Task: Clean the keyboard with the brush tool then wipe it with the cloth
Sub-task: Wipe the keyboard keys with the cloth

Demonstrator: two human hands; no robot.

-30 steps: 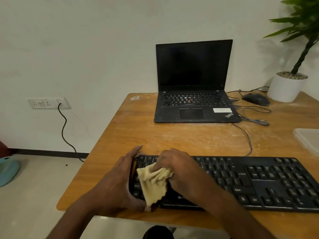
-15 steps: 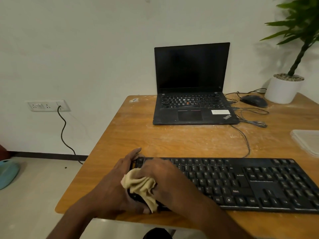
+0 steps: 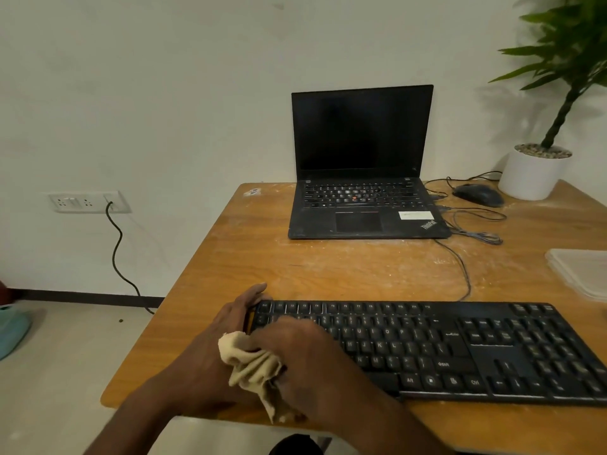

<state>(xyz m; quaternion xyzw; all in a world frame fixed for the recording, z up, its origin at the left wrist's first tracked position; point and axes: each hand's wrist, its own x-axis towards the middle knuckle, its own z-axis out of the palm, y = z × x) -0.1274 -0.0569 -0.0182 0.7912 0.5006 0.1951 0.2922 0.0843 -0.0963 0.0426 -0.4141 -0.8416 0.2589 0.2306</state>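
Observation:
A black full-size keyboard [image 3: 460,349] lies across the near part of the wooden table [image 3: 328,267]. My left hand [image 3: 216,343] grips the keyboard's left end, thumb on its far corner. My right hand [image 3: 302,359] is closed on a crumpled beige cloth [image 3: 253,366] and presses it on the keyboard's left keys. The cloth hangs down past the keyboard's front edge. No brush tool is in view.
An open black laptop [image 3: 364,178] stands at the back of the table, with a mouse [image 3: 479,195] and loose cables [image 3: 473,224] to its right. A potted plant [image 3: 535,172] fills the back right corner. A clear plastic lid [image 3: 581,270] lies at the right edge.
My right hand has slid the cloth leftward from the middle-left keys to the keyboard's left end. My left hand has stayed on that end.

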